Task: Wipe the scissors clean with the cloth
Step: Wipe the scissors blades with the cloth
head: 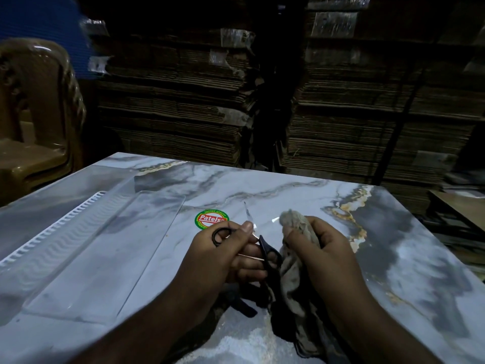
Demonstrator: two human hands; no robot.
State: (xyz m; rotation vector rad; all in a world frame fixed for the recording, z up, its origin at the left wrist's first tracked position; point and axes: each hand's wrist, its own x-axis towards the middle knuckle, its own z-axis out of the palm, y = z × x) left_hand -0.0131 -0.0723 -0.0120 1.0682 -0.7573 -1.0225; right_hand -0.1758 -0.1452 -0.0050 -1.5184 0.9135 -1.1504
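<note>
Marble table (288, 185) edge lies beyond both hands (217, 254)

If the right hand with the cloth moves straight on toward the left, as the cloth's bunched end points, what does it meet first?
Probably the scissors held open in the left hand. The right hand holds the cloth just beside the blade with a small gap, though depth is hard to judge from this one view.

One scissors (265, 252), one cloth (294, 261), two hands (223, 256).
</note>
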